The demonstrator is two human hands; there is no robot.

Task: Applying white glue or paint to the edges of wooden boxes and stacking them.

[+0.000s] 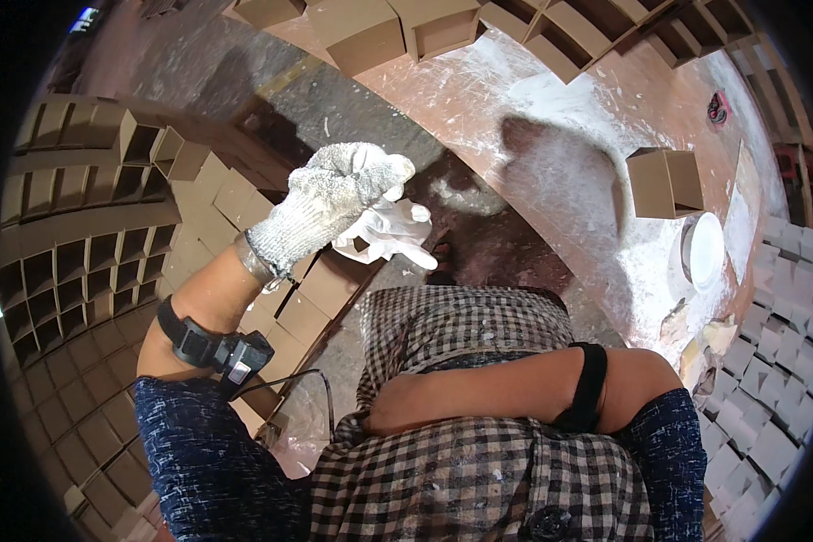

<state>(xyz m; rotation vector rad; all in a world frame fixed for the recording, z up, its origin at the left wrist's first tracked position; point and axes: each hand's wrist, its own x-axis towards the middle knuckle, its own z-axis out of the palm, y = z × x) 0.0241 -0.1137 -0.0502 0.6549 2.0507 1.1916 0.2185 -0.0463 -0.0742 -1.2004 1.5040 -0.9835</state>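
Note:
My left hand point(339, 185), in a dusty white knitted glove, is raised in front of me with its fingers curled closed. From beneath those fingers hangs a limp white glove point(390, 237), its empty fingers dangling to the right. My right forearm point(488, 393) lies across my waist, pointing left. Its hand is out of sight, tucked at the left side of the black-and-cream checked apron point(461, 479); I cannot see whether it holds anything.
A reddish worktable point(452, 99), smeared with white powder, carries an open cardboard box point(664, 185) and a white round tub point(703, 251). Divided cardboard boxes point(72, 271) are stacked along the left. White folded pieces point(777, 388) are piled far right. A black cable point(325, 384) trails from my left arm strap.

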